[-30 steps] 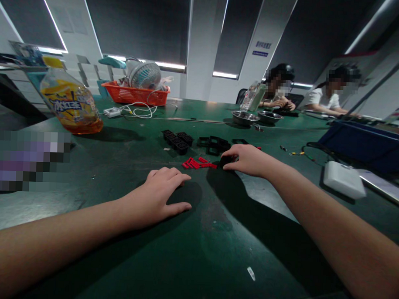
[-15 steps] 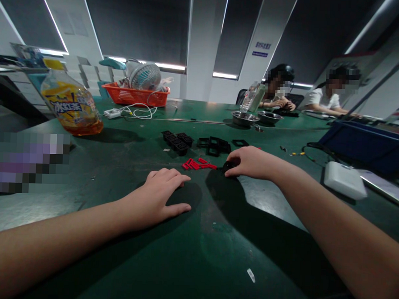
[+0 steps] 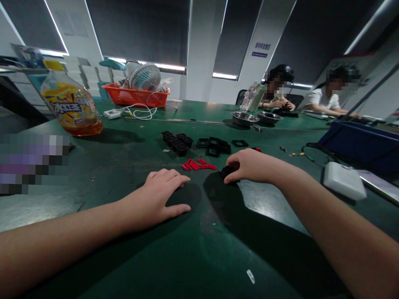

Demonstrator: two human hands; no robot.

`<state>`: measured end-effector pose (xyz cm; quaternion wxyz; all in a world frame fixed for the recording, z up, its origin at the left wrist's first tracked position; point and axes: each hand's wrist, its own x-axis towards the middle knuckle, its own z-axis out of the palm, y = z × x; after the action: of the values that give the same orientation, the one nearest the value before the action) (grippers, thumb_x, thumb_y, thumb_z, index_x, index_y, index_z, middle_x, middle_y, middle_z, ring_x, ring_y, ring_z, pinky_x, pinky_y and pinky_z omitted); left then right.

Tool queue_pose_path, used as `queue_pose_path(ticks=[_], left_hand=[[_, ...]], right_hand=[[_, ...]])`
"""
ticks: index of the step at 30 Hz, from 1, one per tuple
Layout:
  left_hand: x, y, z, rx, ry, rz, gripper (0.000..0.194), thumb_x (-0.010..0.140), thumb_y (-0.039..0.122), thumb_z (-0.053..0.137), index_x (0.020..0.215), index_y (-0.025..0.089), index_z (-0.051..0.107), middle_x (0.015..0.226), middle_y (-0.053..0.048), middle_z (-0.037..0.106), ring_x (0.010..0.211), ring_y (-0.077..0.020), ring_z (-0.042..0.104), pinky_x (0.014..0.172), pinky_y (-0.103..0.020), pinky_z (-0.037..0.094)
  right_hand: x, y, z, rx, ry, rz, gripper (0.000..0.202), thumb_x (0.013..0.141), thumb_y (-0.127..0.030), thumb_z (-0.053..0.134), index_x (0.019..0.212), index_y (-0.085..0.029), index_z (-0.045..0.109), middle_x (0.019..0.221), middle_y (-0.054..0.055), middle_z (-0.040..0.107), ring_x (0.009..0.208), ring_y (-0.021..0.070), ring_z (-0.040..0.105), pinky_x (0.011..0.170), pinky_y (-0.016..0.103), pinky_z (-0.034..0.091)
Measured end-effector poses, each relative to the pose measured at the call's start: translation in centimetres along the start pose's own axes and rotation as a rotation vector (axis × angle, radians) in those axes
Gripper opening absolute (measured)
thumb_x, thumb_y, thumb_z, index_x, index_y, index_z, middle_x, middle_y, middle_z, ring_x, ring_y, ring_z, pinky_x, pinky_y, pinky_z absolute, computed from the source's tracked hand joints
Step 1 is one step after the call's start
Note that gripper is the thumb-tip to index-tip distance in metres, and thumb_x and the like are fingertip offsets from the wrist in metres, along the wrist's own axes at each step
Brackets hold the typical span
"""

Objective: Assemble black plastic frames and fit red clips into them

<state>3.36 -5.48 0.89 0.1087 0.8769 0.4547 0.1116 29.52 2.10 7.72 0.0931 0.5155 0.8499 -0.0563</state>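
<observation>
Head view: right of the red plastic pieces, the right hand is clamped, thumb against fingers, on a small black part at the tabletop; the grip hides its facing and long axis. Nearer than the red plastic pieces and to their left, the left hand lies with thumb and fingers apart. Beyond them sit black square frames
</observation>
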Motion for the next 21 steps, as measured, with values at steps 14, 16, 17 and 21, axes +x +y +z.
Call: queue_pose_path(ticks=[14,16,17,21], left_hand=[[0.1,0.1,-0.1,0.002,-0.005,-0.003,0.054,0.090,0.047,0.060,0.134,0.017,0.050,0.126,-0.012,0.058,0.120,-0.0314,0.050,0.103,-0.052,0.036],[0.1,0.1,-0.1,0.000,-0.008,-0.003,0.054,0.090,0.046,0.061,0.134,0.016,0.050,0.126,-0.013,0.058,0.120,-0.0315,0.050,0.103,-0.053,0.036],[0.1,0.1,-0.1,0.000,-0.010,-0.003,0.054,0.090,0.046,0.061,0.134,0.016,0.049,0.126,-0.013,0.059,0.120,-0.0316,0.050,0.103,-0.053,0.036],[0.1,0.2,-0.1,0.002,-0.006,-0.006,0.054,0.089,0.045,0.061,0.134,0.017,0.050,0.125,-0.013,0.059,0.120,-0.0316,0.050,0.104,-0.053,0.036]], right_hand=[[-0.4,-1.1,-0.1,0.002,-0.024,-0.069,0.039,0.077,-0.047,0.072,0.103,-0.018,0.074,0.096,0.007,0.074,0.084,0.0245,0.066,0.067,0.032,0.044],[-0.4,-1.2,0.0,0.002,-0.024,-0.086,0.037,0.078,-0.047,0.071,0.102,-0.018,0.074,0.094,0.007,0.074,0.083,0.0240,0.065,0.066,0.032,0.044],[-0.4,-1.3,0.1,0.003,-0.022,-0.097,0.036,0.079,-0.047,0.071,0.100,-0.018,0.074,0.092,0.007,0.073,0.082,0.0236,0.065,0.065,0.031,0.043],[-0.3,-1.9,0.3,0.004,-0.005,-0.151,0.035,0.078,-0.049,0.072,0.093,-0.018,0.072,0.083,0.005,0.071,0.075,0.0213,0.063,0.061,0.029,0.040]])
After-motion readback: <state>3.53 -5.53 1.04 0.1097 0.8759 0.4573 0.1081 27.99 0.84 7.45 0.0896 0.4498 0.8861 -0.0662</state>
